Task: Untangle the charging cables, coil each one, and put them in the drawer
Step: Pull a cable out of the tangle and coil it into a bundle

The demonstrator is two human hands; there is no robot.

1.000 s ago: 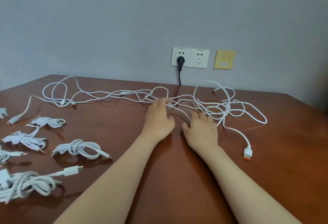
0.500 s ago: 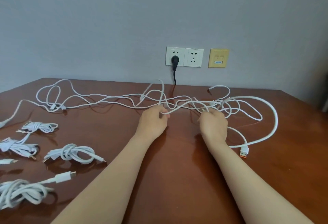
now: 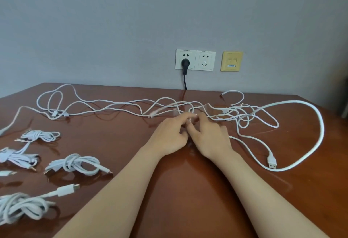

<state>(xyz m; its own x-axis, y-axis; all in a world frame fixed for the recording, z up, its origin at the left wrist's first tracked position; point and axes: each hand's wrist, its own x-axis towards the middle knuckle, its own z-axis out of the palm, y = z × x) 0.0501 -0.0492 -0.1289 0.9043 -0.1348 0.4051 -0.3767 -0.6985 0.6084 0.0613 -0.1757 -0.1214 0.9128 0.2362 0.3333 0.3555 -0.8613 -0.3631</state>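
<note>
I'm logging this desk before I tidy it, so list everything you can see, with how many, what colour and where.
tangled cables: several, number unclear, white, spread along the far side of the table
coiled cables: four bundles, white, near left of the table
wall sockets: two, white, on the wall behind the table
plug: one, black, in the left socket, cord dropping behind the table
wall plate: one, yellow, right of the sockets
table: one, reddish-brown
wall: one, grey
left hand: one, at the tangle's middle, pinching a strand
right hand: one, beside the left, fingers on the same strand, blurred
</note>
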